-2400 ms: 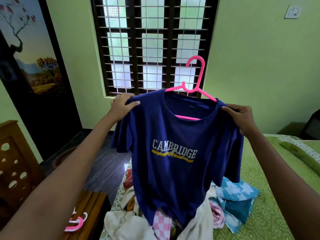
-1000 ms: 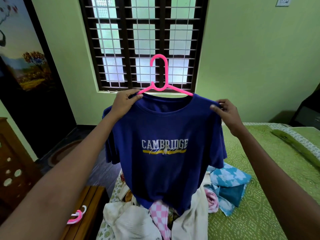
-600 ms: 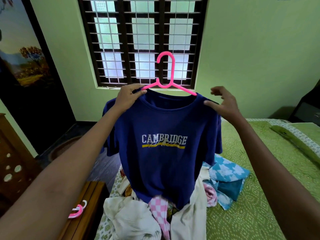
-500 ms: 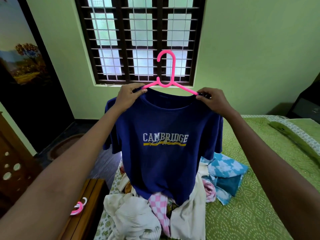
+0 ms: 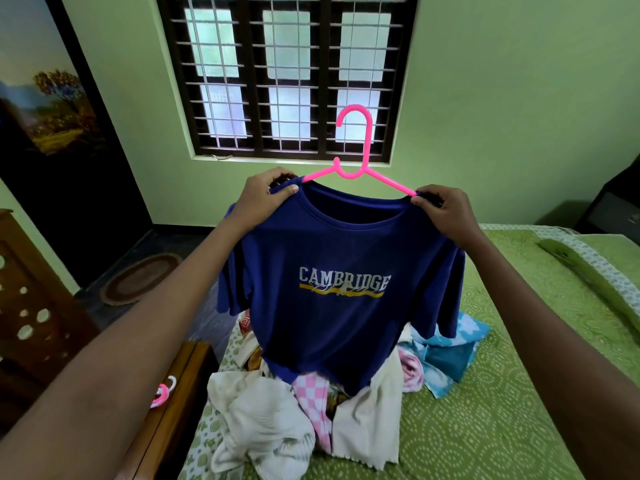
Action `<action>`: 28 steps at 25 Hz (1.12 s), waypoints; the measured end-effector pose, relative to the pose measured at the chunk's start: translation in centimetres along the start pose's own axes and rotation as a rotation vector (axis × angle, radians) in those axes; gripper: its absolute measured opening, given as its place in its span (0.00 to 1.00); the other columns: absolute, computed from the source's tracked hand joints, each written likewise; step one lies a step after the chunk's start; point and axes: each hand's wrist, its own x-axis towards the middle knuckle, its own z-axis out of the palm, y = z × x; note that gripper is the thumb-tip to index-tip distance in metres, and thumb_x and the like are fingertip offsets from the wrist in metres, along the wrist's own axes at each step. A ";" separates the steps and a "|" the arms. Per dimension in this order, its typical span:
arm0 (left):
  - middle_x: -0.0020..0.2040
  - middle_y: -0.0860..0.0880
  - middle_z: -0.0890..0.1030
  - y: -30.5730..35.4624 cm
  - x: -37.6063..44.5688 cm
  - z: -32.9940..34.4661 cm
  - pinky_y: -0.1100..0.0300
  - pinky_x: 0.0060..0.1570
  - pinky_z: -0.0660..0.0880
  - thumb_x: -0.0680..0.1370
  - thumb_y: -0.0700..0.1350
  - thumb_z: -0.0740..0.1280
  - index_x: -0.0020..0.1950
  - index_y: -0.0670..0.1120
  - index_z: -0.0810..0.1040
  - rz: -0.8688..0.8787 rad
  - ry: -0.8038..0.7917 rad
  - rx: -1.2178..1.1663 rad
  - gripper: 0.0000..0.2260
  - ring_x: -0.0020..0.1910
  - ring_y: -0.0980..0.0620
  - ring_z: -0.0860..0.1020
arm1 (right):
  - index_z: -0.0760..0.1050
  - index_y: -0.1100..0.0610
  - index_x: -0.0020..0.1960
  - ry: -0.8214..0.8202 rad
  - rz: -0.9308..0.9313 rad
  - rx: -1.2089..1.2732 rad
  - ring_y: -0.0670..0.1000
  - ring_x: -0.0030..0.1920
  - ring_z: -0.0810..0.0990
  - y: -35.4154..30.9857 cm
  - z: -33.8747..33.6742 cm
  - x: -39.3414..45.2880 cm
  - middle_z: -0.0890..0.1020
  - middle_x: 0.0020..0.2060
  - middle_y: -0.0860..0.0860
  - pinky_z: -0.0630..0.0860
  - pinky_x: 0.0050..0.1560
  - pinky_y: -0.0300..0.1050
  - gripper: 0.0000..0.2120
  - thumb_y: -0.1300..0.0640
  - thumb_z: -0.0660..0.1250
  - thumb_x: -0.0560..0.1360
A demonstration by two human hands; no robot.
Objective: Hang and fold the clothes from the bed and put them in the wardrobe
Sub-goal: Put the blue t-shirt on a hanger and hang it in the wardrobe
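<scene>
A dark blue T-shirt (image 5: 341, 306) with "CAMBRIDGE" printed on the chest hangs on a pink plastic hanger (image 5: 356, 157), held up in front of the window. My left hand (image 5: 265, 199) pinches the shirt's left shoulder by the collar. My right hand (image 5: 446, 211) grips the right shoulder where the hanger's arm ends. The shirt's hem brushes a pile of clothes (image 5: 304, 407) on the green bed (image 5: 512, 410): white cloth, a pink checked piece and blue patterned fabric.
A wooden bedside table (image 5: 180, 393) at the lower left carries pink and white hangers (image 5: 162, 393). A dark wooden headboard with holes (image 5: 31, 306) stands further left. A round mat (image 5: 138, 278) lies on the dark floor. A barred window (image 5: 287, 74) faces me.
The hanger has gone from tilted to level inside the collar. My right hand let go of the sleeve end, opened, then took hold of the shoulder nearer the collar. The view tilted down slightly.
</scene>
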 end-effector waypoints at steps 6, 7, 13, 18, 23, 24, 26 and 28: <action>0.47 0.50 0.78 4.9 -1.2 2.5 0.79 0.42 0.65 0.76 0.41 0.68 0.56 0.39 0.79 0.114 0.008 -0.049 0.10 0.46 0.55 0.74 | 0.81 0.63 0.53 0.064 0.079 -0.071 0.48 0.38 0.75 -0.7 -6.4 -5.1 0.80 0.40 0.52 0.66 0.35 0.28 0.10 0.59 0.69 0.74; 0.47 0.50 0.78 5.7 -1.6 3.1 0.79 0.42 0.66 0.76 0.41 0.68 0.56 0.39 0.79 0.135 -0.015 -0.073 0.10 0.46 0.55 0.74 | 0.81 0.63 0.53 0.069 0.097 -0.099 0.48 0.38 0.75 -0.8 -7.6 -6.6 0.80 0.40 0.53 0.66 0.34 0.28 0.10 0.59 0.69 0.74; 0.50 0.43 0.82 10.1 -5.9 6.8 0.80 0.43 0.65 0.75 0.39 0.69 0.55 0.37 0.80 0.250 -0.137 -0.219 0.10 0.47 0.53 0.75 | 0.80 0.64 0.52 0.171 0.253 -0.232 0.57 0.43 0.78 -3.3 -13.1 -17.3 0.82 0.44 0.60 0.66 0.37 0.35 0.10 0.59 0.69 0.74; 0.49 0.41 0.82 15.5 -9.4 9.4 0.80 0.42 0.65 0.75 0.38 0.69 0.53 0.37 0.80 0.331 -0.238 -0.334 0.09 0.45 0.53 0.75 | 0.80 0.64 0.53 0.283 0.386 -0.331 0.59 0.46 0.79 -6.3 -17.8 -26.6 0.82 0.44 0.60 0.72 0.44 0.46 0.10 0.59 0.69 0.75; 0.47 0.41 0.83 23.4 -11.4 13.3 0.79 0.41 0.65 0.75 0.39 0.70 0.53 0.37 0.80 0.429 -0.345 -0.449 0.09 0.43 0.53 0.76 | 0.81 0.63 0.51 0.421 0.468 -0.470 0.43 0.37 0.78 -8.2 -25.3 -33.6 0.82 0.41 0.60 0.69 0.38 0.36 0.10 0.57 0.71 0.73; 0.47 0.41 0.83 25.1 -11.9 14.2 0.79 0.41 0.65 0.75 0.39 0.70 0.53 0.37 0.80 0.452 -0.365 -0.478 0.09 0.43 0.54 0.76 | 0.81 0.62 0.50 0.449 0.487 -0.489 0.38 0.34 0.76 -8.7 -26.8 -35.0 0.82 0.40 0.59 0.67 0.37 0.32 0.10 0.57 0.71 0.73; 0.46 0.44 0.82 28.9 -13.1 16.1 0.79 0.40 0.65 0.75 0.38 0.69 0.54 0.37 0.80 0.496 -0.422 -0.556 0.09 0.39 0.64 0.75 | 0.81 0.62 0.50 0.494 0.535 -0.537 0.39 0.34 0.75 -9.6 -30.0 -38.1 0.81 0.39 0.57 0.67 0.35 0.30 0.10 0.57 0.71 0.73; 0.44 0.48 0.80 32.9 -14.5 18.7 0.77 0.39 0.66 0.75 0.39 0.69 0.54 0.38 0.80 0.545 -0.487 -0.622 0.09 0.37 0.70 0.74 | 0.81 0.62 0.51 0.526 0.580 -0.587 0.46 0.39 0.76 -10.5 -33.1 -41.7 0.80 0.39 0.54 0.67 0.36 0.29 0.10 0.56 0.70 0.74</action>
